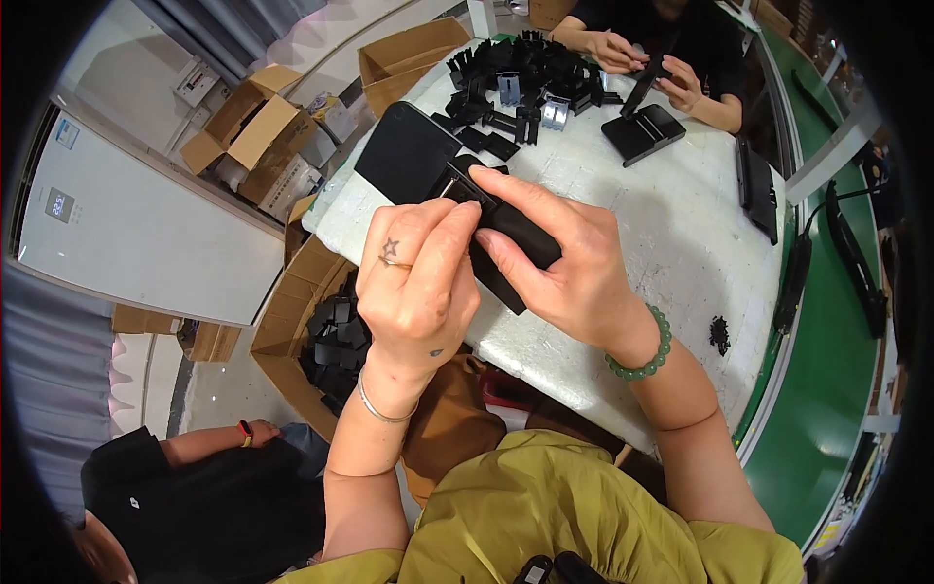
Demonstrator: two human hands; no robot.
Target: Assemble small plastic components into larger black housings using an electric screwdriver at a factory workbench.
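Over the near left part of the table I hold a black plastic stand (520, 238), with a flat plate (407, 151) of it reaching out to the far left. My right hand (584, 258) is closed around its arm, thumb on the near side and index finger stretched along the top. At the joint, my left hand (418, 268) is pinched shut with its fingertips against the stand. A thin shiny metal strip shows beside those fingertips; whether they grip anything is hidden.
Black plastic parts (525, 73) and metal brackets (556, 113) are heaped at the table's far side. Across from me, a co-worker's hands (681, 86) hold another stand (644, 134). Small black pieces (719, 335) lie right. A cardboard box (277, 336) of black parts stands left, near another person (195, 506).
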